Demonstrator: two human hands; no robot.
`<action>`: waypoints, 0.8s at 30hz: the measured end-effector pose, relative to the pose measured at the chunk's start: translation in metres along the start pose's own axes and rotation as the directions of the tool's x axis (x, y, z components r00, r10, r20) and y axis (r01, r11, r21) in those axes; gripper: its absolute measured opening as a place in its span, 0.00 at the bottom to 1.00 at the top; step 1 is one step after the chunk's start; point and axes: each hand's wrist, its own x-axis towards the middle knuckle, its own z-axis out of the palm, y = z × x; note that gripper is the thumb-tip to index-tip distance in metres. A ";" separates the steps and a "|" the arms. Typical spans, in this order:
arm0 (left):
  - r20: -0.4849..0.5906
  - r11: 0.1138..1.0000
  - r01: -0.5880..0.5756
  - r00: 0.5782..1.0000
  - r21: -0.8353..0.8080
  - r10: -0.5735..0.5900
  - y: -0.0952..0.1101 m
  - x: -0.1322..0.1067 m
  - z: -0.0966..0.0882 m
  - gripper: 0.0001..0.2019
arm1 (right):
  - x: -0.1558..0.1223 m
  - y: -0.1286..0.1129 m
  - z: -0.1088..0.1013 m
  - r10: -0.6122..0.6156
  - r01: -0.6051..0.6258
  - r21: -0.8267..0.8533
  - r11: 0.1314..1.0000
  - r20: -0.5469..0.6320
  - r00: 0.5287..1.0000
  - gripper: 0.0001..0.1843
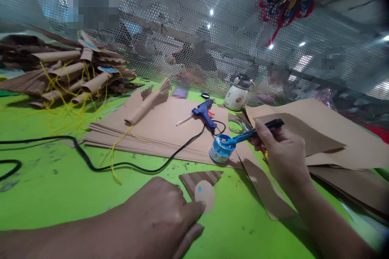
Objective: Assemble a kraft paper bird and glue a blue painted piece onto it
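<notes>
My left hand [170, 206] is mostly curled, with a fingertip holding down the edge of a round paper disc [205, 199]. A small blue paint mark shows on the disc. Partly under it lies a piece of pleated brown paper [194, 181]. My right hand [282, 149] grips a paintbrush [253, 133] with a black handle end and a blue-smeared shaft. The brush's tip is down in a small jar of blue paint [223, 149], so its bristles are hidden. The jar stands at the front edge of stacked brown paper.
A blue glue gun [205, 114] lies on the brown paper sheets [170, 141], its black cord [130, 164] crossing the green table. Nearby are a rolled paper piece [146, 103] with yellow string and a white flask [238, 93]. Paper rolls [67, 71] pile up left; large sheets [322, 129] lie right.
</notes>
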 end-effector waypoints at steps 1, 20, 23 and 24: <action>0.007 1.000 0.003 1.000 0.000 -0.003 0.000 0.000 0.000 0.11 | -0.001 -0.001 0.001 0.004 -0.004 -0.025 1.000 0.005 1.000 0.17; -0.040 1.000 -0.003 0.999 0.017 0.003 0.000 -0.001 0.000 0.10 | 0.007 -0.002 -0.013 -0.171 0.173 -0.082 0.981 0.032 0.985 0.11; -0.011 1.000 0.010 1.000 0.028 -0.009 0.000 0.001 -0.001 0.08 | 0.005 -0.008 -0.012 -0.192 0.189 -0.096 0.977 -0.019 0.981 0.11; -0.002 0.999 0.017 1.000 0.034 -0.016 -0.001 0.001 -0.001 0.08 | 0.004 -0.009 -0.012 -0.201 0.198 -0.092 0.976 -0.023 0.979 0.10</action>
